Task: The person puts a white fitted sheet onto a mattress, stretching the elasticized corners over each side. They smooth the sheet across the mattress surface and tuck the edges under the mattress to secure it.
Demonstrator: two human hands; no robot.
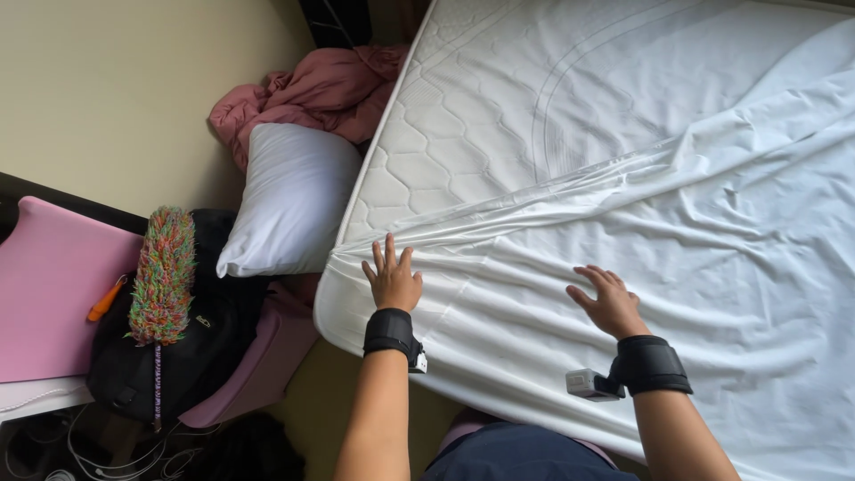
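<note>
We press both hands flat on the white sheet, which covers the near and right part of the mattress and leaves its quilted far-left part bare. Our left hand lies palm down with fingers spread, just beside the sheet's edge near the mattress corner. Our right hand lies further right on the wrinkled cloth, its fingers loosely spread and pointing left. Neither hand pinches the cloth. Each wrist carries a black band with a small device attached. The sheet's edge runs slantwise from the corner up toward the right. Left of the mattress, a white pillow leans against a heap of pink bedding. Nearer us on the left, a many-coloured duster lies on a black bag, beside a pink cushion.
</note>
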